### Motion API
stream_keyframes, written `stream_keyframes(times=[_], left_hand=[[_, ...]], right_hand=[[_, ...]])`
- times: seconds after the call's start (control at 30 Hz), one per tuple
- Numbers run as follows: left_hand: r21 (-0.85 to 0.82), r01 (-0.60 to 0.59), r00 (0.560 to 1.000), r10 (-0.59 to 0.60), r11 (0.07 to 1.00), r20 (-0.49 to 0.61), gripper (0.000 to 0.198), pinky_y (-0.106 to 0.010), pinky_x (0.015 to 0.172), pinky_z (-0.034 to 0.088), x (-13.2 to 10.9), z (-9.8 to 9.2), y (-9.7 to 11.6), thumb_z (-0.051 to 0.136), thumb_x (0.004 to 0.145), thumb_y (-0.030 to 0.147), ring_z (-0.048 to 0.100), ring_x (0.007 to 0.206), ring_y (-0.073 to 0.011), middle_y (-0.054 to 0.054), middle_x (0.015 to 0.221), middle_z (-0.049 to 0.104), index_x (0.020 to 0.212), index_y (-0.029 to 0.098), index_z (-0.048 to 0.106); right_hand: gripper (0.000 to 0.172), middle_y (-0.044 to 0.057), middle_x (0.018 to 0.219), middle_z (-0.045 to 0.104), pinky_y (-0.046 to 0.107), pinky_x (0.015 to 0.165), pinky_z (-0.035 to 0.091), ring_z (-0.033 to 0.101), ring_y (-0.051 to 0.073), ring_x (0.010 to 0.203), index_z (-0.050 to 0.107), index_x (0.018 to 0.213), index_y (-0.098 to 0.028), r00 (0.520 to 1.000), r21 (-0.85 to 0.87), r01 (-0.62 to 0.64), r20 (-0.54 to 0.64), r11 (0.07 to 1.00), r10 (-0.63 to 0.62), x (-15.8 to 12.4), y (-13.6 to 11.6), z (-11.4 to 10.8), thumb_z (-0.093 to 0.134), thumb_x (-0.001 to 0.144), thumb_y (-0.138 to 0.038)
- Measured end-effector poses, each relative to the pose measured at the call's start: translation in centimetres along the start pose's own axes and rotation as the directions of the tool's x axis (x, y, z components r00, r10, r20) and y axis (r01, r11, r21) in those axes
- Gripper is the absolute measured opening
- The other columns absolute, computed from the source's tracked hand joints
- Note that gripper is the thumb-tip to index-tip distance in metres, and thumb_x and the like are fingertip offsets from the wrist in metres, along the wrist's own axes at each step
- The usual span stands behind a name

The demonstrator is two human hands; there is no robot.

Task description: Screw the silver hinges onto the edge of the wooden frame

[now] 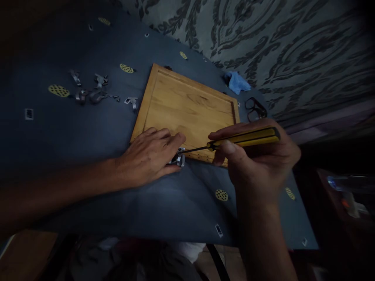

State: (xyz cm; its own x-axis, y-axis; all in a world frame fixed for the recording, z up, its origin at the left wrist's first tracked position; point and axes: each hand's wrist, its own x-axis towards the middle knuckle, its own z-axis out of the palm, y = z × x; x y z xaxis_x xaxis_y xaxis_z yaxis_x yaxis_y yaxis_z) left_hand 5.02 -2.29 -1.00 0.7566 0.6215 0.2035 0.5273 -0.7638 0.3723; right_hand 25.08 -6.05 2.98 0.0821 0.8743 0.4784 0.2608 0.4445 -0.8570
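A wooden panel with a raised frame (pixel 187 105) lies flat on a dark blue cloth (pixel 88 136). My left hand (pixel 149 154) rests at the panel's near edge, fingers closed on a small metal hinge (pixel 177 159). My right hand (pixel 258 160) grips a screwdriver with a yellow and black handle (pixel 246 137). Its thin shaft points left, and the tip meets the hinge beside my left fingers.
Several loose metal hinges and screws (pixel 93 91) lie on the cloth at the left. A blue rag (pixel 236 82) and black glasses (pixel 254 108) sit beyond the panel's far right corner. A patterned grey surface (pixel 278 43) spreads behind the cloth.
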Motion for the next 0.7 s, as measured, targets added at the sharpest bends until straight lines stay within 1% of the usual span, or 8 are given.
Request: stream_keyframes(times=[0.07,0.13,0.17,0.2,0.3,0.4,0.53,0.7], left_hand=[[-0.001,-0.007,1.0,0.007,1.0,-0.009,0.04,-0.036,0.09,0.046,0.0,0.0,0.0,0.074,0.094,0.035,0.065,0.11,-0.0269,-0.009,0.111,0.072,0.122,0.015,0.054],[-0.002,-0.015,1.0,0.015,1.0,-0.021,0.041,-0.036,0.089,0.046,-0.1,0.1,-0.1,0.074,0.094,0.035,0.065,0.109,-0.0266,-0.009,0.111,0.072,0.122,0.015,0.053],[-0.002,-0.018,1.0,0.018,1.0,-0.024,0.04,-0.035,0.089,0.047,-0.1,0.1,-0.1,0.074,0.094,0.035,0.066,0.109,-0.0263,-0.009,0.111,0.072,0.122,0.015,0.053],[-0.001,-0.018,1.0,0.018,1.0,-0.025,0.04,-0.035,0.089,0.047,-0.1,0.2,-0.1,0.074,0.094,0.035,0.066,0.109,-0.0261,-0.009,0.111,0.072,0.122,0.015,0.053],[0.003,-0.02,0.999,0.02,1.0,-0.036,0.039,-0.035,0.09,0.047,-0.2,0.3,-0.2,0.073,0.095,0.036,0.065,0.109,-0.0255,-0.008,0.11,0.072,0.122,0.016,0.053],[0.013,-0.022,0.998,0.023,1.0,-0.051,0.04,-0.035,0.09,0.046,-0.2,0.4,-0.2,0.073,0.095,0.036,0.066,0.109,-0.0255,-0.008,0.11,0.072,0.123,0.016,0.053],[0.014,-0.026,0.999,0.026,1.0,-0.044,0.04,-0.035,0.09,0.046,-0.2,0.3,-0.2,0.073,0.095,0.037,0.066,0.109,-0.0254,-0.008,0.11,0.072,0.123,0.016,0.054],[0.014,-0.012,1.0,0.012,1.0,-0.02,0.041,-0.035,0.09,0.046,0.0,0.2,-0.1,0.074,0.095,0.037,0.065,0.11,-0.0258,-0.008,0.11,0.072,0.123,0.015,0.054]], right_hand=[[0.011,-0.005,0.078,0.078,0.025,0.037,0.046,0.058,0.01,0.043,0.075,0.08,-0.028,0.99,-0.001,0.032,-0.138,0.999,-0.032,0.1,0.0,0.6,0.086,0.081,-0.028],[0.015,-0.005,0.074,0.075,0.025,0.036,0.045,0.054,0.009,0.041,0.072,0.077,-0.028,0.962,0.008,0.048,-0.268,0.999,-0.044,0.1,0.0,0.8,0.085,0.083,-0.034],[0.017,-0.006,0.073,0.074,0.025,0.036,0.043,0.054,0.009,0.042,0.071,0.077,-0.027,0.949,0.015,0.056,-0.31,0.998,-0.049,0.2,0.1,0.8,0.085,0.083,-0.035],[0.019,-0.006,0.072,0.073,0.025,0.035,0.041,0.054,0.009,0.042,0.07,0.077,-0.027,0.945,0.018,0.06,-0.324,0.998,-0.051,0.1,0.2,0.7,0.086,0.082,-0.036],[0.018,-0.004,0.074,0.074,0.026,0.035,0.039,0.053,0.009,0.041,0.071,0.08,-0.026,0.966,0.002,0.041,-0.257,0.999,-0.04,-0.2,0.4,0.5,0.087,0.082,-0.035],[0.011,-0.002,0.08,0.076,0.028,0.038,0.042,0.054,0.009,0.043,0.073,0.082,-0.027,0.982,-0.036,0.003,-0.187,0.999,-0.01,-0.6,0.5,0.5,0.082,0.087,-0.032],[0.009,-0.003,0.081,0.074,0.029,0.038,0.043,0.054,0.01,0.043,0.073,0.084,-0.03,0.982,-0.09,0.044,-0.177,0.995,-0.059,-0.9,0.8,0.6,0.081,0.088,-0.033],[0.01,-0.003,0.081,0.073,0.028,0.037,0.042,0.054,0.01,0.043,0.074,0.084,-0.03,0.985,-0.084,0.025,-0.167,0.996,-0.039,-0.8,1.2,0.5,0.083,0.086,-0.034]])
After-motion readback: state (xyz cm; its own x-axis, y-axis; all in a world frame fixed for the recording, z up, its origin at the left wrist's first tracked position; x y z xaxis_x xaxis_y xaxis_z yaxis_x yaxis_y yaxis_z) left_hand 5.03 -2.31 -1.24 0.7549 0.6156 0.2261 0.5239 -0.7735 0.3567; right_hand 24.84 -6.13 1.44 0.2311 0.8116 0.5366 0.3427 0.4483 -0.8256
